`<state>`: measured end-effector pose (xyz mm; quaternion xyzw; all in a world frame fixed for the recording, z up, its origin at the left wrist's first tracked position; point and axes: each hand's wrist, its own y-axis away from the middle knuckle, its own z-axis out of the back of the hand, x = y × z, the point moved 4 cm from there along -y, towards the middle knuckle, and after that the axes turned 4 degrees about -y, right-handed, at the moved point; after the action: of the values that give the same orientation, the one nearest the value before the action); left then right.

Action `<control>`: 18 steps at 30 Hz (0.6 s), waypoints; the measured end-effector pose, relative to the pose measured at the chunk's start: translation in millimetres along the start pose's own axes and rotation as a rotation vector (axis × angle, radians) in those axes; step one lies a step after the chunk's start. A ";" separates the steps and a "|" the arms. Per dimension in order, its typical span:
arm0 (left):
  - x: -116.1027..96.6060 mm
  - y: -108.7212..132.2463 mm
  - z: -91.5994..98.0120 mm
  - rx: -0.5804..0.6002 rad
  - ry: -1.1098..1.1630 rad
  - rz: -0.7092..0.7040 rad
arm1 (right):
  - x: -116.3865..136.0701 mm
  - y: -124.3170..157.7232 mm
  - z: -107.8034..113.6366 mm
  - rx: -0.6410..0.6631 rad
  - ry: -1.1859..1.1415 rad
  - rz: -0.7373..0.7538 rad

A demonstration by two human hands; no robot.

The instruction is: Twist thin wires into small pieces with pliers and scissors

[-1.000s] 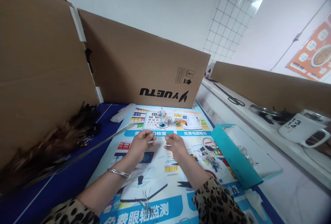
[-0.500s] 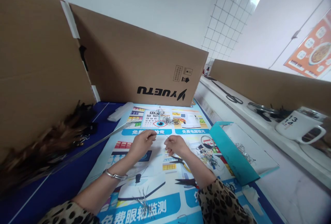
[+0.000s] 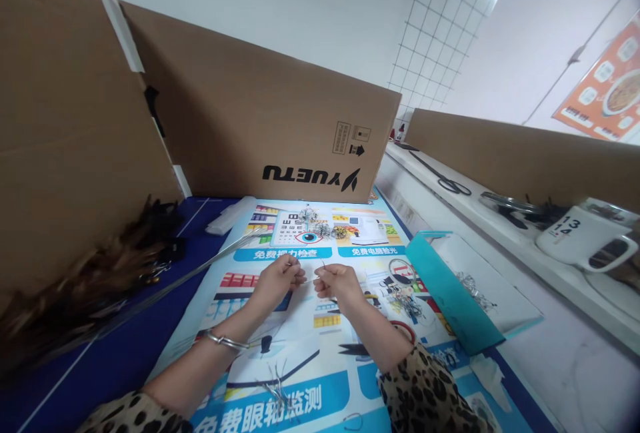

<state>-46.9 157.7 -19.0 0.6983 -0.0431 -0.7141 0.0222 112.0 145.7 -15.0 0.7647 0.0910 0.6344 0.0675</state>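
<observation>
My right hand [image 3: 339,284] is closed in a pinch on a thin wire [image 3: 323,262], whose tip rises above the fingertips. Close beside it, my left hand [image 3: 280,280] also has its fingertips pressed together; whatever lies in them is too small to make out. A small gap separates the two hands above the printed sheet [image 3: 300,326]. Below my left hand, a bunch of thin wires [image 3: 279,386] lies near the front. Dark tool blades [image 3: 353,349] show beside my right forearm, which covers part of the tool.
Tangled wire pieces [image 3: 320,228] lie at the back, and another wire cluster [image 3: 407,305] sits at right. A teal box [image 3: 453,300] holds more wire. Long wires [image 3: 220,260] extend leftward beside brown feathery material [image 3: 95,273]. A white mug [image 3: 575,236] stands on the ledge. Cardboard panels [image 3: 250,106] enclose the back and left.
My left hand has turned slightly, with its fingers lower and nearer my right hand. My right hand has shifted slightly left, still pinching the wire. The camera view has shifted a little.
</observation>
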 end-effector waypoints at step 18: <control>-15.2 23.5 -11.7 -0.115 0.537 0.108 | 7.3 16.4 -16.9 -0.108 0.423 0.438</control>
<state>-35.6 135.3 -1.9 0.8570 -0.0322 -0.5024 0.1102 97.6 131.2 -1.2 0.6124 -0.0978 0.7829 -0.0510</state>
